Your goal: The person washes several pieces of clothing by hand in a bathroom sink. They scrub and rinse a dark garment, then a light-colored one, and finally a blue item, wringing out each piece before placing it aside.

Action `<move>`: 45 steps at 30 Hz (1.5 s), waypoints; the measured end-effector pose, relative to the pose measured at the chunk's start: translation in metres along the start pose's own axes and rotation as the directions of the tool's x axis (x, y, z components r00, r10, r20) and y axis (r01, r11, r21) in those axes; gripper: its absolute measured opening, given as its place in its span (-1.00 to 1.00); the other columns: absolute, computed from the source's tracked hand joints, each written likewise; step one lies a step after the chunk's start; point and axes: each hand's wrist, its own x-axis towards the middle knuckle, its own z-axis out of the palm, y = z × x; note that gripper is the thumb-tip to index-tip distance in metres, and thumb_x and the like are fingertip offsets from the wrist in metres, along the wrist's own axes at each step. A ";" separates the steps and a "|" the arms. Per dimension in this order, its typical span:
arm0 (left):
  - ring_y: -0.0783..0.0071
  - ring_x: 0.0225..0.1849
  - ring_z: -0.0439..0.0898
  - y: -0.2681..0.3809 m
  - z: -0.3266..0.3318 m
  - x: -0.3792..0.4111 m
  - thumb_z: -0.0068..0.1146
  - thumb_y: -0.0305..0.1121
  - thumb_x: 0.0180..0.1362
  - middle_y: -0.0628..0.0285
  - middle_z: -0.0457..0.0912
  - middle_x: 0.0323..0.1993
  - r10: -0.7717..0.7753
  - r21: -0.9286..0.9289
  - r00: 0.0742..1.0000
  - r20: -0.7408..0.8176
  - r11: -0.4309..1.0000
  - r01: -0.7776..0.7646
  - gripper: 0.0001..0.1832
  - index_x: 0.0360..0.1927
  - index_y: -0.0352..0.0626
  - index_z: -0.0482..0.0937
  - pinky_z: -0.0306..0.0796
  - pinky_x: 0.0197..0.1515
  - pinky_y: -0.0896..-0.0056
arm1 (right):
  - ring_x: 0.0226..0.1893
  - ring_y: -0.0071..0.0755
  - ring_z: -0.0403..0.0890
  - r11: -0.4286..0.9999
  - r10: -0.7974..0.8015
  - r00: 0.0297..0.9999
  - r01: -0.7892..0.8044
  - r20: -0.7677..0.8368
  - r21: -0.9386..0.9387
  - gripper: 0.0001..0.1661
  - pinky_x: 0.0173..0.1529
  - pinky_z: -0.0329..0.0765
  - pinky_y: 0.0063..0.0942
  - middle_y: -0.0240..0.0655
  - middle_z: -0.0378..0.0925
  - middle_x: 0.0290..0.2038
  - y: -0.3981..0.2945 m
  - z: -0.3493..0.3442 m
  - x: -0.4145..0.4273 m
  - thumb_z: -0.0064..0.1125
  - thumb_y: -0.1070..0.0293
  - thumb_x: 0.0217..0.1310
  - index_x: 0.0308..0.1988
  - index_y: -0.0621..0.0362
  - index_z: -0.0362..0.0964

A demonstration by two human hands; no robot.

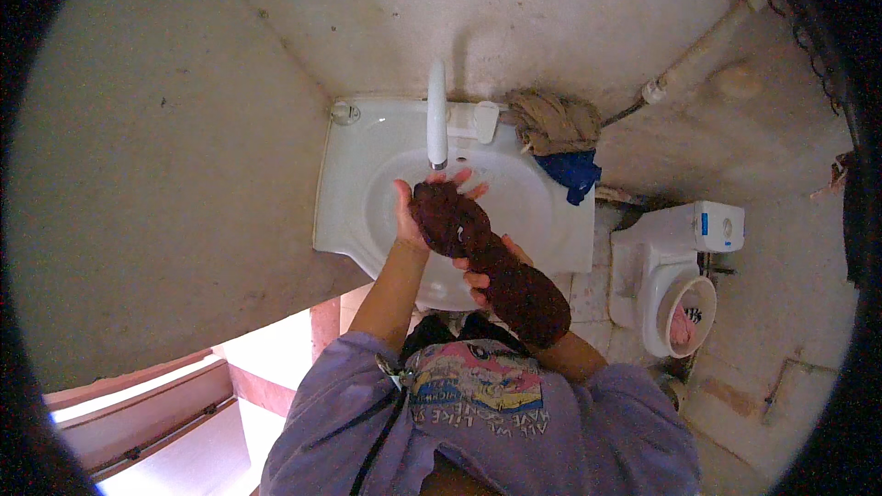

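Observation:
A dark maroon cloth [493,255], bunched into a long twisted bundle, is held over a white washbasin [572,234]. My left hand [412,210] cups the bundle's upper end just below the spout of a white faucet [437,117], its fingers spread beyond the cloth. Around the bundle's middle my right hand [479,280] is closed, with fingertips showing at its left side. The bundle's lower end lies over my right forearm. Part of each palm is hidden by the cloth.
A brown cloth [558,124] and a blue cloth [572,172] lie on the basin's back right corner. To the right is a toilet [627,275] with a round tub [711,310] on it, holding a pink cloth [681,327]. A wall [165,151] borders the basin's left side.

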 end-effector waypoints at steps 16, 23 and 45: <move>0.38 -0.51 0.49 0.014 -0.007 0.009 0.04 -0.24 0.04 0.23 0.41 -0.57 0.380 0.591 0.564 -0.733 0.767 0.252 -0.77 -0.50 -0.16 0.35 0.42 -0.42 0.39 | -0.19 -0.30 0.41 -0.106 -0.464 0.845 -0.352 -0.267 -0.930 -0.15 -0.09 0.38 -0.36 -0.15 0.32 -0.10 -0.035 -0.014 0.039 0.16 0.22 -0.05 0.16 0.18 -0.10; 0.16 -0.10 0.41 0.010 -0.026 -0.032 -0.11 0.15 0.04 0.12 0.44 -0.14 -0.042 0.096 0.687 -0.726 0.982 0.161 -0.41 -0.10 -0.18 0.35 0.32 -0.08 0.06 | -0.16 -0.10 0.45 -0.461 -0.339 0.922 -0.337 -0.188 -0.821 -0.02 -0.09 0.40 -0.29 -0.06 0.33 -0.07 -0.038 -0.002 0.032 0.21 0.24 -0.14 0.21 0.03 -0.20; 0.12 -0.21 0.46 0.013 -0.002 -0.023 0.09 -0.26 -0.06 0.08 0.46 -0.29 0.186 0.358 0.886 -0.425 0.934 -0.024 -0.75 -0.31 -0.12 0.40 0.38 -0.12 0.09 | 0.20 0.06 0.00 0.628 -0.444 0.655 -0.259 -0.612 -0.733 0.09 0.10 0.09 0.12 -0.02 -0.16 0.23 0.002 -0.020 -0.034 -0.06 -0.27 -0.03 0.22 0.27 -0.31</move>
